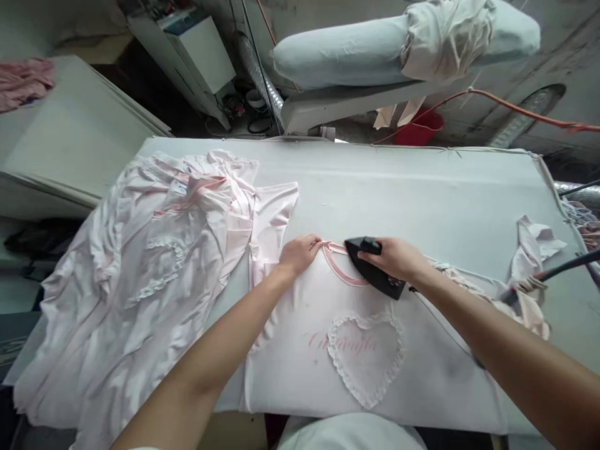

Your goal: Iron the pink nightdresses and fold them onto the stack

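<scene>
A pale pink shirt (290,375) lies flat on the ironing table, with a lace-edged heart (365,362) and pink lettering on its front. My left hand (300,253) pinches the shirt at the left end of its pink neckband (340,270). In my right hand (396,256) is a black iron (382,278), gripped by its handle. The iron's tip points left, and its sole rests over the right side of the neckline. The underside of the iron is hidden.
A heap of pale pink garments (154,250) covers the left of the ironing table (398,194). Behind stands a padded pressing arm (347,53), with a red bucket (419,128) below it. A cloth-wrapped cable (555,270) reaches in at right.
</scene>
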`<state>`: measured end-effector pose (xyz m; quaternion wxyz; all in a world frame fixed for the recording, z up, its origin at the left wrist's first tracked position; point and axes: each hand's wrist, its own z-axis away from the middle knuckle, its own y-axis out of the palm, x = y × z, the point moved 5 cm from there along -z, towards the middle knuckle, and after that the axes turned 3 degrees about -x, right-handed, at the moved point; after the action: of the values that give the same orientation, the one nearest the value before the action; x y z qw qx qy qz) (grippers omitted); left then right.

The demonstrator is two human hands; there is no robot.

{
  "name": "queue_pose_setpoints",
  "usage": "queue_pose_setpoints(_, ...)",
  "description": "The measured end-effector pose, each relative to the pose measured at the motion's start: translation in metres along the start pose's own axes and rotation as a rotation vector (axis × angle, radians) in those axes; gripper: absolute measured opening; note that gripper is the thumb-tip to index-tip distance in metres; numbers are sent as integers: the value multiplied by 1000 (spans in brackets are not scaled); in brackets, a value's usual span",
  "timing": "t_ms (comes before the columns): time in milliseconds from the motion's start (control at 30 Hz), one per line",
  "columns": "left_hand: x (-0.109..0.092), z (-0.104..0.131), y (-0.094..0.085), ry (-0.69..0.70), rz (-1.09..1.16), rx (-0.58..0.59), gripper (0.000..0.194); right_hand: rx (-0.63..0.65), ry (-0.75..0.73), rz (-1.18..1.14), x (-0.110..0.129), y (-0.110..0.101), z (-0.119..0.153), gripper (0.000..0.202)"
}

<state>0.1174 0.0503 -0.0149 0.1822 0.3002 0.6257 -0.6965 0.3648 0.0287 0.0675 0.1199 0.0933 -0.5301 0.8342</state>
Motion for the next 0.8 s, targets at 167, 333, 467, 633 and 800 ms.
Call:
queue_pose_setpoints(167, -8, -6, 3, -181, -94, 16, 32, 139, -261, 119, 45, 24, 12, 38)
queue_pose_setpoints(333, 28, 18, -24, -281, -196, 230, 41, 25, -139, 123, 84, 34, -8, 44)
queue_pose_setpoints(467, 82, 57, -75, -286, -448, 315, 40, 71, -83, 145, 98, 26, -29, 50)
queue_pose_setpoints(633, 36, 71, -75, 11, -391, -180, 21, 141, -38, 132, 29, -2, 5, 72)
queue_pose_setpoints(800, -70, 73, 23, 268, -249, 40, 14, 153, 113, 169, -109, -28, 51, 74)
